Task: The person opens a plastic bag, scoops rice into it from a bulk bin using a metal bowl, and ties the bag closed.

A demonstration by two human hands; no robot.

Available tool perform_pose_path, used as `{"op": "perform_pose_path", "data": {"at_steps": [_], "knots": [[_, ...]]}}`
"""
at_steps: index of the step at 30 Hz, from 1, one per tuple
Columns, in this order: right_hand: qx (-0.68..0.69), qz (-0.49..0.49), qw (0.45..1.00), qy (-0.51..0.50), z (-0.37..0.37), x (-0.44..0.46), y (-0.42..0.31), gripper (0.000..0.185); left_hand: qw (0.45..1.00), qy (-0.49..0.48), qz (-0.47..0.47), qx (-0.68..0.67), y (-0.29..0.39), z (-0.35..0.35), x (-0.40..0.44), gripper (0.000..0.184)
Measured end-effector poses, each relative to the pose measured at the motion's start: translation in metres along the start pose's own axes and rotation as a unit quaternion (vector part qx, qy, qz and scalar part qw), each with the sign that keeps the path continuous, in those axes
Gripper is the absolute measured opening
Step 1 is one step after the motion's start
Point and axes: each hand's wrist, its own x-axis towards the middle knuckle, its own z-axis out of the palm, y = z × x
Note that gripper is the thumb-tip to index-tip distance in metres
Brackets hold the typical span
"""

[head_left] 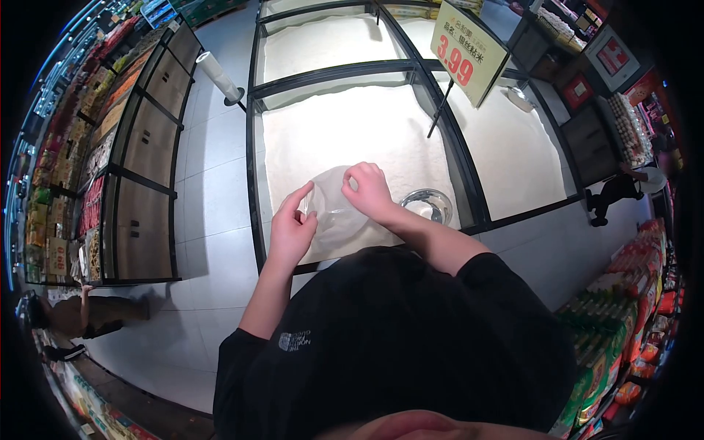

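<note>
A thin, clear plastic bag hangs between my two hands, over the near edge of a bin of white rice. My left hand grips the bag's left side, thumb and fingers curled on the film. On the other side, my right hand pinches the bag's upper right edge. The bag looks partly spread, and I make out no rice inside it. Just right of my right forearm, a round metal bowl rests on the rice, with some white grains in it.
A price sign reading 3.99 stands on a post at the bin's right. Black frames divide the bins. A bag roll is mounted at the left. Shelving lines the left aisle; other people stand at both sides.
</note>
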Motion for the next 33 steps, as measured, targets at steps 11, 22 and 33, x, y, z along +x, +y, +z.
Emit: {"op": "perform_pose_path", "data": {"at_steps": [11,22,33], "knots": [[-0.03,-0.02,0.997,-0.072,0.005,-0.03,0.003,0.039,0.997,-0.025,-0.027,-0.063,0.01,0.031,-0.002,0.057],[0.025,-0.065,0.997,-0.034,-0.044,-0.029,0.022,0.032,0.989,-0.09,-0.02,-0.118,0.043,0.097,0.007,0.057],[0.341,0.138,0.93,0.01,-0.116,-0.016,0.053,0.016,0.996,0.031,-0.057,-0.057,0.036,0.096,0.01,0.055]]}}
